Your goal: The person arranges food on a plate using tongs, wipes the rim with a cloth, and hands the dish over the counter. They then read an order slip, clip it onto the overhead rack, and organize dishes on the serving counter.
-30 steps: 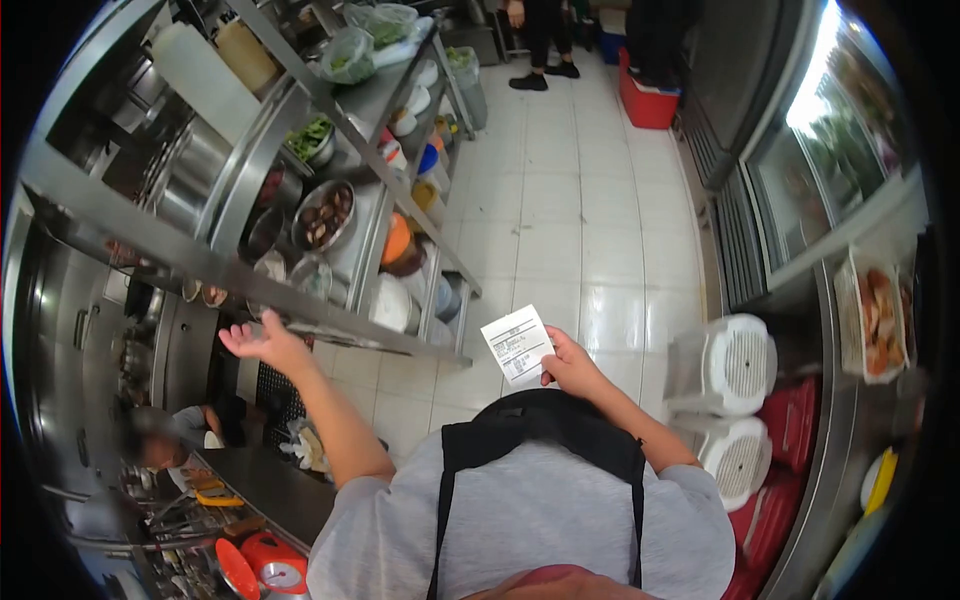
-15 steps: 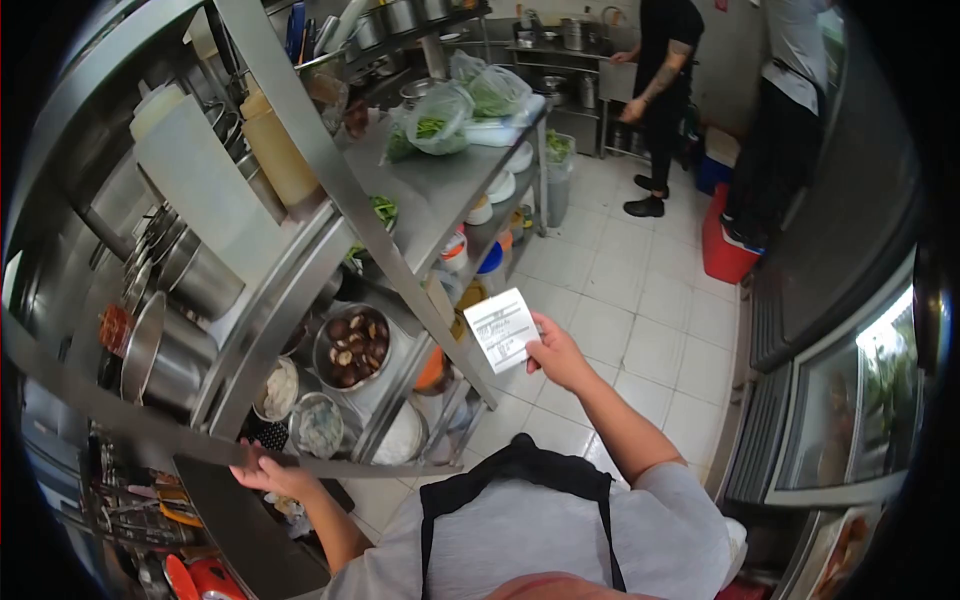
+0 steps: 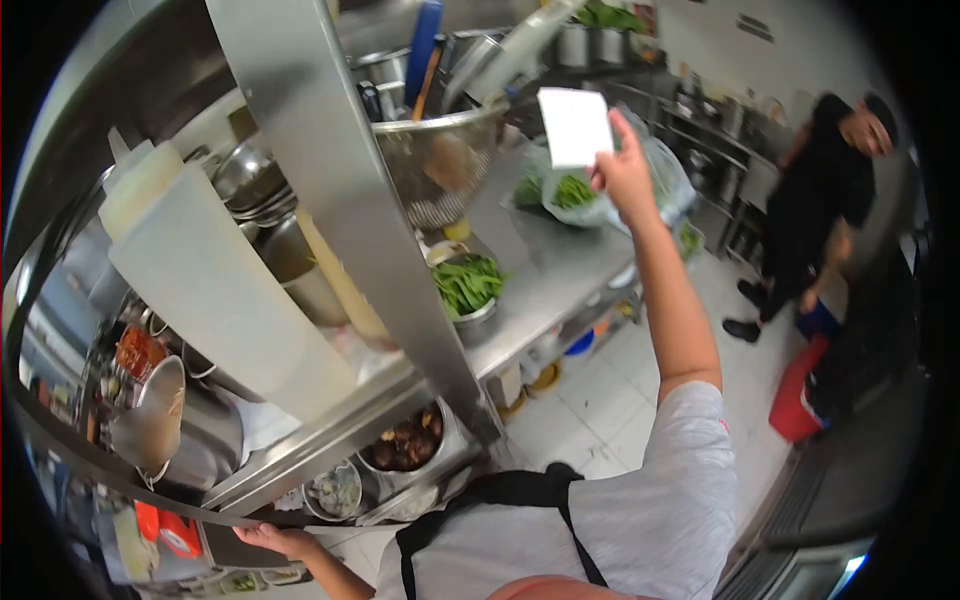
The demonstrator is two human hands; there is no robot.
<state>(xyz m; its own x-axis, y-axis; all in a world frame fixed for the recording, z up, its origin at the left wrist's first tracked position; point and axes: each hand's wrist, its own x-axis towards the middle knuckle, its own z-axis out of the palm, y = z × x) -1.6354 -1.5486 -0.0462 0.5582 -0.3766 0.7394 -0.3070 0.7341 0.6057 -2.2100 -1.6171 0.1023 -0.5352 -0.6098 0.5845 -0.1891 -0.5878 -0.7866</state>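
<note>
Raised in front of me, my right hand [image 3: 626,172] pinches a white paper slip [image 3: 574,128] between thumb and fingers. No print can be read on it now. Behind the slip are plastic bags of greens [image 3: 655,180] on a steel table [image 3: 545,255]. Low on the left, my left hand [image 3: 275,540] is open, its fingers stretched out beside the metal shelf edge [image 3: 235,518]; I cannot tell if it touches. Large white squeeze bottles [image 3: 215,270] stand on the shelf above it.
A bowl of green leaves [image 3: 468,287] and a strainer of utensils [image 3: 440,150] are by the shelf post [image 3: 330,180]. Below sits a bowl of mushrooms [image 3: 408,440]. A person in black [image 3: 820,200] stands at right near a red cooler [image 3: 795,395].
My right hand has lifted the slip up and forward, and its print no longer shows. The view has turned and come closer to the shelf. The person in black now bends over.
</note>
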